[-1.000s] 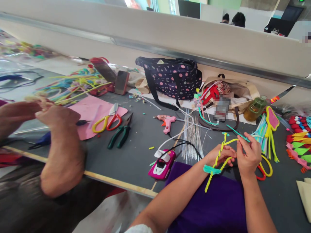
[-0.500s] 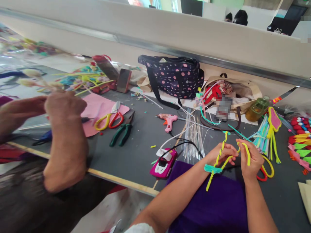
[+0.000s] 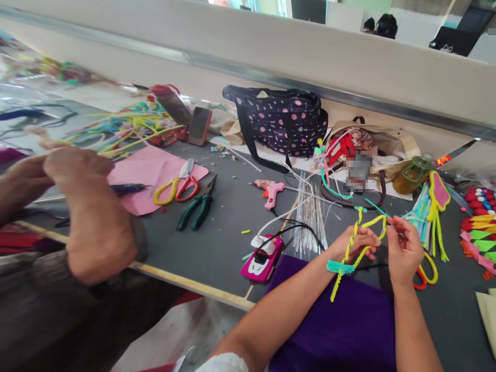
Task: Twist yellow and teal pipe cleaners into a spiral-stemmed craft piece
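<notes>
My left hand (image 3: 358,243) is closed on a yellow pipe cleaner piece (image 3: 337,287), twisted into a rope along its long stem. A turquoise pipe cleaner band (image 3: 341,267) is wound across it low down, near my left wrist, and a smaller turquoise bit sits at its top. From the stem a yellow strand bends round in an angular loop between my hands. At the outer corner of that loop, the fingertips of my right hand (image 3: 405,250) are pinched together against the strand. Purple cloth (image 3: 333,320) lies beneath my forearms.
Left of my hands are a pink glue gun (image 3: 273,194), a magenta car-shaped power strip (image 3: 263,261), clear sticks (image 3: 310,227), green pliers (image 3: 197,209) and scissors (image 3: 182,186). Bags (image 3: 281,124) and a bottle (image 3: 413,175) stand behind. A co-worker's arm (image 3: 93,222) reaches in at left.
The yellow strand's free end no longer lies across my right palm; the strand now bends into a loop nearer my left hand. My right hand has shifted slightly right. The co-worker's hands moved left.
</notes>
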The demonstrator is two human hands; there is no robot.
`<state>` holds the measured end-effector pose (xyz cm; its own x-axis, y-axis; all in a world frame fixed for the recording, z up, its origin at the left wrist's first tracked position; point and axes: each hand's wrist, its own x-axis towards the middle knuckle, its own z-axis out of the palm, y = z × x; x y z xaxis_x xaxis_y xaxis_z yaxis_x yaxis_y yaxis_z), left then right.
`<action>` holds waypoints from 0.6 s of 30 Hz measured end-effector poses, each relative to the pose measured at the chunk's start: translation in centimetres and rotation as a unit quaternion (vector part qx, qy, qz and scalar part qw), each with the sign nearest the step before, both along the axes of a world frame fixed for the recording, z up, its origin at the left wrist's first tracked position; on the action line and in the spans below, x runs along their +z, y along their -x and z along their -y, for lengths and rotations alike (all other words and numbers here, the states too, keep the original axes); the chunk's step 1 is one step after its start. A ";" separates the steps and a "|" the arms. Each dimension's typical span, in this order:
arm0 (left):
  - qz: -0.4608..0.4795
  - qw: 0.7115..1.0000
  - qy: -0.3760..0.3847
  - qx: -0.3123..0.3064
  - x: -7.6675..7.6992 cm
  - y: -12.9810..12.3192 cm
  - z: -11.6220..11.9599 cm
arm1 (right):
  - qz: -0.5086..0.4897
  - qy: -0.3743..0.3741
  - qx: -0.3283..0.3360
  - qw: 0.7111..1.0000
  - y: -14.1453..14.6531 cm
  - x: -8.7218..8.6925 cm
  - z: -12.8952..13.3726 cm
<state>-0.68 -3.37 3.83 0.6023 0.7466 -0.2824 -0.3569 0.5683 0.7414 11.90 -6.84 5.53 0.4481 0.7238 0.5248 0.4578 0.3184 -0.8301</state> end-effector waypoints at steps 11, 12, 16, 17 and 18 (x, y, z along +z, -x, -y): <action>0.010 1.000 0.012 0.026 0.6 0.5 -0.7 | -0.023 0.118 0.111 0.987 -0.9 -0.2 0.0; 0.011 1.000 0.013 0.025 0.6 0.5 -0.7 | -0.030 0.123 0.109 0.986 -0.8 -0.2 0.1; 0.014 0.999 0.019 0.033 0.7 0.6 -0.6 | -0.042 0.137 0.107 0.984 -0.5 -0.3 0.2; 0.014 0.999 0.021 0.035 0.7 0.5 -0.6 | -0.041 0.137 0.108 0.984 -0.4 -0.2 0.2; 0.015 0.999 0.023 0.036 0.7 0.5 -0.6 | -0.040 0.137 0.108 0.984 -0.3 -0.2 0.2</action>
